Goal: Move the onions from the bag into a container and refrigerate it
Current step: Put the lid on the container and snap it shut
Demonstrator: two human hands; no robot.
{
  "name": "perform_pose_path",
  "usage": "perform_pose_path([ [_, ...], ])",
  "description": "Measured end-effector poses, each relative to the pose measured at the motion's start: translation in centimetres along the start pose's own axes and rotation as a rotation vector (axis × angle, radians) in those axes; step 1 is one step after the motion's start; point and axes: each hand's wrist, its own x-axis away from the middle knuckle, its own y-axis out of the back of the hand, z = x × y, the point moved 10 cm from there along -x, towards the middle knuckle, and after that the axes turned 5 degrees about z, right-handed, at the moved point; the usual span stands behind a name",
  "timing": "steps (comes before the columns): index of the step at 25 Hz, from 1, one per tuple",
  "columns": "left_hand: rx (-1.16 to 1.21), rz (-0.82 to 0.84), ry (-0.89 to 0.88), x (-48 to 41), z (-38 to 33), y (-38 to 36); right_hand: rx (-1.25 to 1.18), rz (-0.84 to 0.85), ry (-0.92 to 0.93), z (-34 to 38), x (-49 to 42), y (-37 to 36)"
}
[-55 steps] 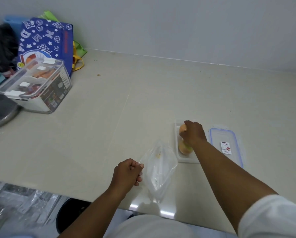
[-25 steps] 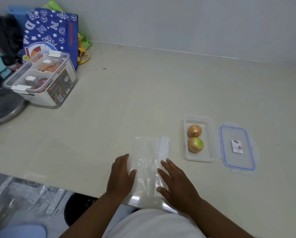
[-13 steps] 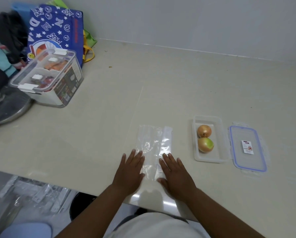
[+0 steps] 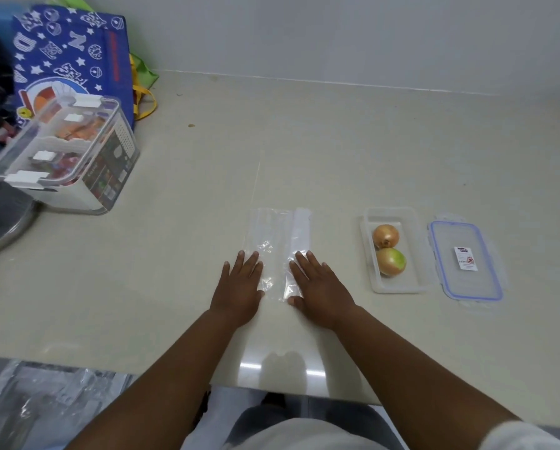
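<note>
1. Two onions (image 4: 388,251) lay inside the clear container (image 4: 368,251), one behind the other toward 12 o'clock, touching; the nearer one showed a green patch. The transfer out of the bag looked done.
2. The container was open, its long axis running from 6 to 12 o'clock, at about 3 o'clock from the hands.
3. Its blue-rimmed lid (image 4: 466,262) lay flat on the desk (image 4: 337,151) just beside it at 3 o'clock, parallel to it, label side up. Fitting the lid and refrigerating the container were left; no fridge was in view.
4. The empty clear bag (image 4: 277,235) lay flattened on the desk, long axis also 6 to 12 o'clock, well apart from the container at its 9 o'clock.
5. The left hand (image 4: 239,284) and right hand (image 4: 321,287) rested palms down, fingers extended, on the bag's near end, gripping nothing.
6. At 10 o'clock, far off, stood a lidded storage box (image 4: 67,157) before a blue printed tote (image 4: 71,60).
</note>
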Motion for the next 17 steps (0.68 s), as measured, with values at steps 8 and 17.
perform_pose_path([
  [8, 0.317, -0.459, -0.110, 3.2, -7.7, 5.6, -0.292, -0.422, -0.049, -4.8, 13.3, 2.7],
  [17, 0.648, -0.203, -0.374, -3.3, -31.5, 8.5, -0.558, -0.634, -0.638, -30.1, 23.3, 4.6],
])
